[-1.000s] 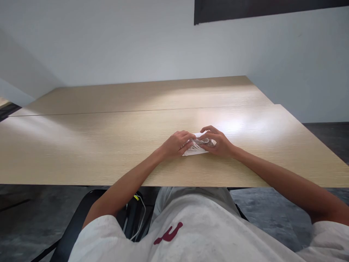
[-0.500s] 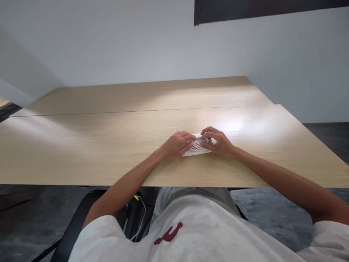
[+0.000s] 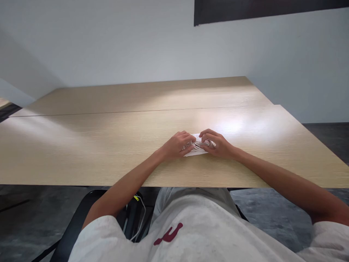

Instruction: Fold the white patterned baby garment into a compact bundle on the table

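Note:
A small folded white cloth (image 3: 195, 150) lies on the light wooden table (image 3: 109, 145), a little right of the middle and near the front edge. My left hand (image 3: 177, 145) grips its left side with curled fingers. On the right side, my right hand (image 3: 216, 143) pinches the cloth's top with bent fingers. Both hands press it against the tabletop, and they hide most of it.
The table runs wide to both sides, with a seam (image 3: 136, 111) across its far part. A pale wall stands behind, with a dark panel (image 3: 269, 9) at the top right. A black chair (image 3: 81, 218) and a white cable (image 3: 141, 218) show below the table edge.
My hands stay on the cloth. The right hand's fingers have lowered and closed in over the folds; the cloth looks slightly more compact.

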Tool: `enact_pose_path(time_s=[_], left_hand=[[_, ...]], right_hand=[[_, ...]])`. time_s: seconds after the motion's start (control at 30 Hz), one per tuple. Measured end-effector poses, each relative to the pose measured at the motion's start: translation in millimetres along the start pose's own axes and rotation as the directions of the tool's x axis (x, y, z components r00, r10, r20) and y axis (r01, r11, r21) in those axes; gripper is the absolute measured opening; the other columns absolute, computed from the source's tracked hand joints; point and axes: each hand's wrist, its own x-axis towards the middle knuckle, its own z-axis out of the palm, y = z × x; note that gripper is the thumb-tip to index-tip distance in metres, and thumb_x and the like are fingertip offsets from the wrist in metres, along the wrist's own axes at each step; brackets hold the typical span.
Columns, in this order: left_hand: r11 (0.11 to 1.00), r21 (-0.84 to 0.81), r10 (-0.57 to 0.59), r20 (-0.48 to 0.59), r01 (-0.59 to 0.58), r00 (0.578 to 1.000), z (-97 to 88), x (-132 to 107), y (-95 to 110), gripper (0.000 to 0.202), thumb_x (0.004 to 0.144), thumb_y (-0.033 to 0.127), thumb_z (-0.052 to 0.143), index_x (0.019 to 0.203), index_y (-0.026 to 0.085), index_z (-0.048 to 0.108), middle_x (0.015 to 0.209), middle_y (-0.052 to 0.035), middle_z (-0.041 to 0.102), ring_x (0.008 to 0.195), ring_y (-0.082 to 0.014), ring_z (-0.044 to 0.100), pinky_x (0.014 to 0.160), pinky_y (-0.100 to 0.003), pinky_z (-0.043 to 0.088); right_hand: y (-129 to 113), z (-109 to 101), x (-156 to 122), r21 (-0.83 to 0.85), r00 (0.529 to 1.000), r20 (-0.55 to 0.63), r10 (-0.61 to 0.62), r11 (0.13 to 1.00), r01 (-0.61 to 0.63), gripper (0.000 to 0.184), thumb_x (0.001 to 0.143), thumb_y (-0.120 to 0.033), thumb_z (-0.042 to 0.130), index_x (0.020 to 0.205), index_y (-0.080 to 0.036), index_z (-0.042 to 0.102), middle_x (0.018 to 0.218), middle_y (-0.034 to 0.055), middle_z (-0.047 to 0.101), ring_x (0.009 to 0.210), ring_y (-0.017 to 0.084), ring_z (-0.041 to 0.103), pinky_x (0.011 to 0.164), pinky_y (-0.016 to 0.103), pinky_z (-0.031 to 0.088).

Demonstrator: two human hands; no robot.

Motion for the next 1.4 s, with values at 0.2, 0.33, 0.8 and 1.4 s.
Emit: enact_pose_path(time_s=[0.2, 0.33, 0.8, 1.4], left_hand=[[0.999, -0.043, -0.006, -0.009, 0.006, 1.0, 0.6, -0.3, -0.1, 0.022, 0.102, 0.033, 0.042, 0.11, 0.018, 0.056, 0.1, -0.0064, 0.066, 0.097, -0.0208, 0.057, 0.092, -0.037, 0.043], [0.999, -0.038, 0.018, 0.014, -0.017, 1.0, 0.2, -0.3, -0.2, 0.028, 0.104, 0.033, 0.037, 0.115, 0.019, 0.058, 0.105, -0.0087, 0.067, 0.1, -0.0218, 0.057, 0.093, -0.039, 0.043], [0.999, -0.016, 0.044, 0.012, -0.044, 0.999, 4.5, -1.2, -4.6, 0.028, 0.105, 0.026, 0.033, 0.117, 0.019, 0.057, 0.107, -0.0085, 0.067, 0.098, -0.0198, 0.058, 0.092, -0.036, 0.042], [0.999, -0.034, 0.016, 0.021, -0.016, 1.0, 0.5, -0.4, -1.3, 0.018, 0.098, 0.026, 0.045, 0.111, 0.02, 0.056, 0.105, -0.0068, 0.066, 0.1, -0.0213, 0.058, 0.096, -0.039, 0.042]], right_hand=[[2.0, 2.9, -2.6, -0.033, 1.0, -0.001, -0.025, 0.999, 0.025, 0.016, 0.096, -0.022, 0.054, 0.107, -0.023, 0.066, 0.112, 0.0096, 0.057, 0.084, 0.015, 0.063, 0.071, 0.03, 0.054], [-0.1, 1.5, -1.0, -0.031, 0.999, -0.044, 0.03, 0.999, -0.031, 0.022, 0.092, -0.029, 0.061, 0.113, -0.025, 0.067, 0.11, 0.009, 0.059, 0.086, 0.017, 0.064, 0.073, 0.032, 0.056], [1.6, 0.4, -0.6, 0.032, 1.0, 0.003, 0.018, 0.999, -0.018, 0.019, 0.094, -0.016, 0.05, 0.089, -0.02, 0.068, 0.11, 0.0092, 0.058, 0.074, 0.012, 0.062, 0.062, 0.027, 0.051], [-4.5, -2.1, 0.1, -0.024, 0.997, 0.061, 0.036, 0.999, -0.034, 0.02, 0.089, -0.023, 0.063, 0.109, -0.023, 0.068, 0.116, 0.0106, 0.057, 0.092, 0.019, 0.064, 0.079, 0.033, 0.055]])
